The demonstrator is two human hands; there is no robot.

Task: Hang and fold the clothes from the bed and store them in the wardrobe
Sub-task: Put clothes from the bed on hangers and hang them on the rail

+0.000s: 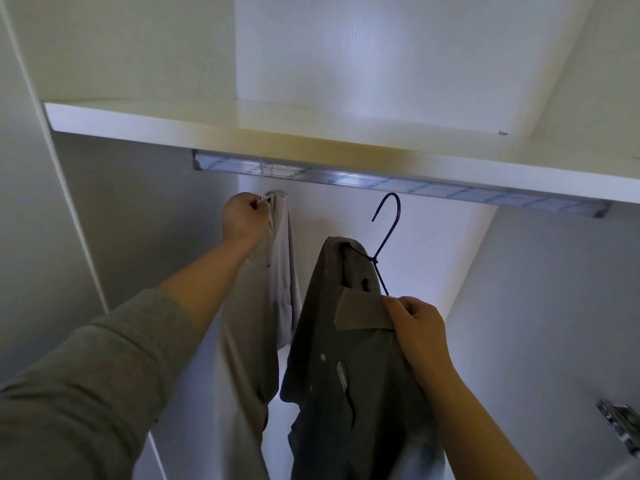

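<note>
Pinches, with curled right hand [419, 327], the collar of a dark grey shirt [346, 375] together with the shoulder wire of a dark wire hanger [373, 260]. Carries the shirt draped and bunched over that hanger, hook up and free, just below the hanging rail [433, 190] and not touching it.

Grips, with left hand [244, 216], the top of the pale garments [277, 271] further left. Closed-finger pinch at what looks like a white hanger; too blurred to confirm. Appears to hold those garments aside, near the left end of the rail.

Directly above the rail: white wardrobe shelf [242, 123]. Low right: metal door hinge [620, 424].

Step judged: hanging the shirt in the wardrobe, hook not yet on rail.

Next move calls for:
- raising the right hand up and forward
- tipping the hook over the rail in the gap right of the pale garments
- lowering until the hook seats

Needs collar and wire pinched together throughout, so the shirt does not slip off. Likely risk: the shirt sliding off one hanger shoulder, given the lopsided drape.
</note>
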